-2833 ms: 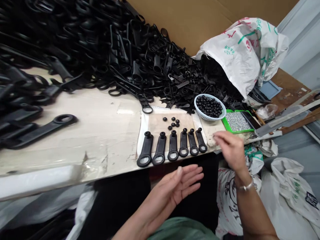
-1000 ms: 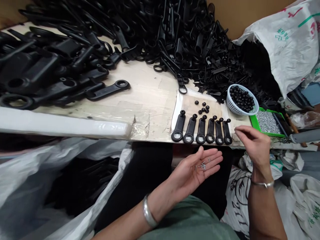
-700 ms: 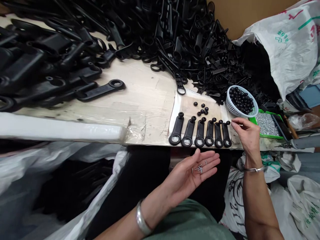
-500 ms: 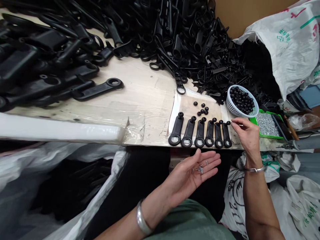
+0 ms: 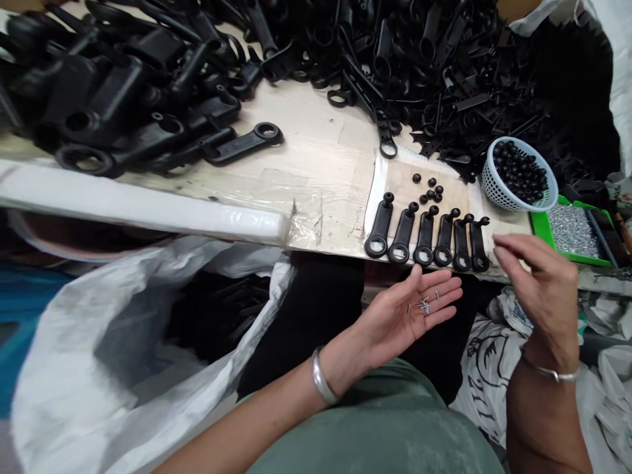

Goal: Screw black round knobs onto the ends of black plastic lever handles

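My left hand (image 5: 399, 313) is palm up below the table edge, fingers stretched out flat, with several small silver screws (image 5: 424, 305) lying on it. My right hand (image 5: 540, 283) is just right of a row of several black crank handles (image 5: 446, 240), thumb and fingertips pressed together; whatever they hold is hidden. The handles lie side by side, ring ends towards me. Most have a round knob (image 5: 413, 208) at the far end; the rightmost handle's (image 5: 478, 247) end looks narrower. Several loose black knobs (image 5: 432, 192) lie behind the row.
A pale blue basket (image 5: 488, 181) of black knobs stands at the right, beside a green tray (image 5: 540, 227) of small silver pieces. Piles of black plastic parts (image 5: 395, 46) cover the back of the table. A white sack (image 5: 59, 368) holding black parts stands below left.
My right hand has come away from the rightmost handle's far end, back towards me and to the right. The left palm still bears the screws. The whole view has shifted.
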Motion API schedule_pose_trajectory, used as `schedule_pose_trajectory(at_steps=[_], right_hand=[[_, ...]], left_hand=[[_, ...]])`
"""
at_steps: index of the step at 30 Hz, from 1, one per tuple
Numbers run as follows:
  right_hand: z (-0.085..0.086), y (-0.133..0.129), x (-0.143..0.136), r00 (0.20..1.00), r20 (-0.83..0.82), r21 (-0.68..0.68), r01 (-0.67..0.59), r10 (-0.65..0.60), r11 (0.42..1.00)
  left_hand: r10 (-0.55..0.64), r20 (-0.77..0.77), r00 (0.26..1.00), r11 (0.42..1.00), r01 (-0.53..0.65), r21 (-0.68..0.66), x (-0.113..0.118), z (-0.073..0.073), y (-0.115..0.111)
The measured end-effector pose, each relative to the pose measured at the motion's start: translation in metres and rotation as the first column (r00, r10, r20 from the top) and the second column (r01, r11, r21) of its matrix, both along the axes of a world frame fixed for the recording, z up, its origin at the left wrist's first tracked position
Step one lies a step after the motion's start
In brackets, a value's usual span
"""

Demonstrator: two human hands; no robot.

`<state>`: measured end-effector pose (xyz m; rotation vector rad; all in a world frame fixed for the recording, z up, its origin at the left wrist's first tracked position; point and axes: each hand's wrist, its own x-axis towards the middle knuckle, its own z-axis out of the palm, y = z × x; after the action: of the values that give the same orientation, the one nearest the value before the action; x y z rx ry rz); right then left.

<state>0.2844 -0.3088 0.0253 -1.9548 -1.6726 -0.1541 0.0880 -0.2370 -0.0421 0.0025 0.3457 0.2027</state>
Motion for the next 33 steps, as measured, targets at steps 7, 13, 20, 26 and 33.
schedule_pose_trajectory(at_steps=[7, 13, 20, 26, 33], right_hand=[[-0.016, -0.020, -0.059, 0.956, -0.031, -0.202, -0.291, 0.291, 0.935], [-0.016, -0.019, -0.055, 0.948, -0.088, -0.194, -0.317, 0.305, 0.928], [-0.007, 0.024, -0.001, 0.977, -0.210, 0.082, 0.038, -0.020, 0.996], [-0.019, 0.060, 0.026, 0.958, -0.273, 0.108, 0.119, -0.086, 0.987], [-0.028, 0.061, 0.027, 0.967, -0.244, 0.057, 0.091, -0.074, 0.994]], left_hand=[[0.040, 0.042, 0.998, 0.999, -0.040, -0.007, 0.001, -0.004, -0.004], [0.028, 0.039, 0.999, 1.000, -0.029, 0.010, -0.001, -0.006, -0.003], [-0.027, 0.029, 0.999, 1.000, 0.026, 0.014, -0.001, -0.002, -0.001], [-0.005, 0.011, 1.000, 1.000, 0.004, 0.022, -0.004, -0.002, 0.003], [-0.010, 0.028, 1.000, 1.000, 0.010, 0.019, -0.003, -0.003, 0.006]])
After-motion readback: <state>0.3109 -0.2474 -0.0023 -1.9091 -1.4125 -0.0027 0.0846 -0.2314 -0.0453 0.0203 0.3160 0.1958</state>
